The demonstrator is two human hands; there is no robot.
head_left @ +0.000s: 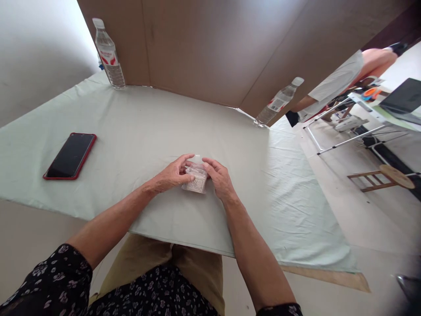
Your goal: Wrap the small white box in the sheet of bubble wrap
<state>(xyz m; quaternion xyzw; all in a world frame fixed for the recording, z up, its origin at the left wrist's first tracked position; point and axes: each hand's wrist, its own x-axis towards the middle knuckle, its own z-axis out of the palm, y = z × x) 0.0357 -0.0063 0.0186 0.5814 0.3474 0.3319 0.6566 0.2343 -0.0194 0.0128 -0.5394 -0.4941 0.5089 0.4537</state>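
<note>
A small clear plastic packet [196, 183] with a pale printed label is between my hands, just above or on the cloth near the table's front middle. My left hand [177, 172] grips its left side, the thumb lying across the label's upper edge. On the other side, my right hand [219, 176] pinches the packet's upper right part with thumb and fingers. Transparent plastic sticks up between the fingertips of both hands. Too small to read is the print, and some fingers are hidden behind the packet.
A phone [70, 156] in a red case lies to the left. Two water bottles [110, 57] [278, 104] stand against a brown cardboard screen [197, 48] at the back. Beyond the table's right side are a person in a white top [338, 79], a laptop [404, 101] and a wooden stool [396, 176].
</note>
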